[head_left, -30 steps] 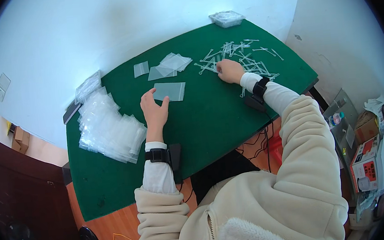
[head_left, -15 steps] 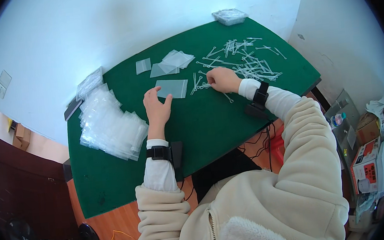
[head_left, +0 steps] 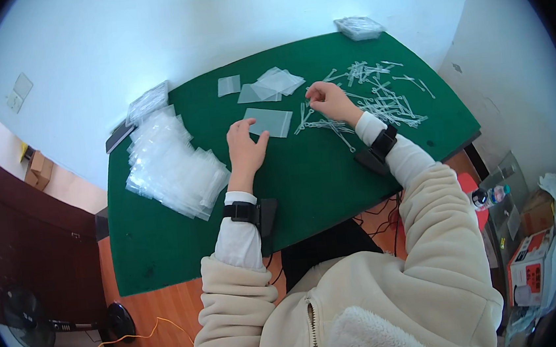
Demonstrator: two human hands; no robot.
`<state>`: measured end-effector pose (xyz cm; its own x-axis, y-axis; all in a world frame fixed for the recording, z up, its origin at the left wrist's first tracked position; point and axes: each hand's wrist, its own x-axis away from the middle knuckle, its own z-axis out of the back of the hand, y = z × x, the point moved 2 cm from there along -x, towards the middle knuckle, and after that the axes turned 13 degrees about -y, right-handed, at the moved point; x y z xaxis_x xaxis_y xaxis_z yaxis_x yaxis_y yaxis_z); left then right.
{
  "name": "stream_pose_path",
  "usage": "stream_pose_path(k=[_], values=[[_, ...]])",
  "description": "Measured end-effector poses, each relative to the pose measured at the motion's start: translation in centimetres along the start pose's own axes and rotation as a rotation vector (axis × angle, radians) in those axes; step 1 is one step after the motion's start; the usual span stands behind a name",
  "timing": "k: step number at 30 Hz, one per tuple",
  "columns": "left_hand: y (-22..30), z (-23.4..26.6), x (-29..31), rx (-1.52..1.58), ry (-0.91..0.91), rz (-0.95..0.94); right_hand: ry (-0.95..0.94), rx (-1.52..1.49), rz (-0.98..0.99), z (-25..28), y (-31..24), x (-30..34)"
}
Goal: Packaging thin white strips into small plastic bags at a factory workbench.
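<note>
My left hand (head_left: 245, 151) is open, thumb and fingers apart, at the left and near edge of a single clear flat bag (head_left: 271, 122) on the green table. Some fingertips reach over the bag's left end. To the right, my right hand (head_left: 332, 100) is closed, its fingertips drawn together above the left side of a scattered pile of thin whitish sticks with ring ends (head_left: 388, 108). What those fingers hold, if anything, is too small to make out. A few of the sticks (head_left: 302, 118) lie between the bag and my right hand.
A large fanned heap of clear bags (head_left: 175, 169) covers the table's left side. More flat bags (head_left: 270, 86) and a small one (head_left: 228, 85) lie beyond my left hand. Clear-wrapped packs stand at the back left (head_left: 147, 103) and back right (head_left: 359, 27).
The whole view has shifted, so the table sits farther right. My right hand has moved slightly away from me and toward the bag, uncovering sticks beneath it. My left hand stays by the bag.
</note>
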<state>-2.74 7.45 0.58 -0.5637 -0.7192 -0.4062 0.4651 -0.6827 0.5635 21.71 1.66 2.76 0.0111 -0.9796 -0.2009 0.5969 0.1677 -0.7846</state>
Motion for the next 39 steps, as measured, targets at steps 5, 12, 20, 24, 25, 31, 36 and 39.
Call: stream_pose_path(k=[5,12,20,24,25,31,36,39], values=[[0.2,-0.2,0.1,-0.017,0.01,0.004,0.113,-0.33,0.062,-1.5,0.6,-0.4],[1.9,0.0,0.2,-0.008,0.005,-0.037,0.028,-0.58,0.065,-1.7,-0.8,0.7],[2.3,-1.3,-0.3,0.526,-0.115,0.164,0.188,-0.307,0.463,-3.8,-2.8,1.3],[2.5,-1.6,-0.1,0.984,-0.201,0.335,0.244,0.051,0.675,-4.0,-5.4,2.5],[2.9,-1.9,-0.1,1.091,-0.213,0.327,0.242,0.143,0.723,-4.2,-5.8,2.8],[2.9,-2.3,0.1,1.42,-0.122,0.268,0.023,0.157,0.716,-5.8,-6.2,3.2],[1.6,-2.1,0.2,1.414,0.179,0.38,0.082,0.508,0.519,-5.4,-3.9,2.2],[1.4,-2.1,0.2,1.373,0.19,0.354,0.156,0.682,0.438,-5.6,-2.1,1.8]])
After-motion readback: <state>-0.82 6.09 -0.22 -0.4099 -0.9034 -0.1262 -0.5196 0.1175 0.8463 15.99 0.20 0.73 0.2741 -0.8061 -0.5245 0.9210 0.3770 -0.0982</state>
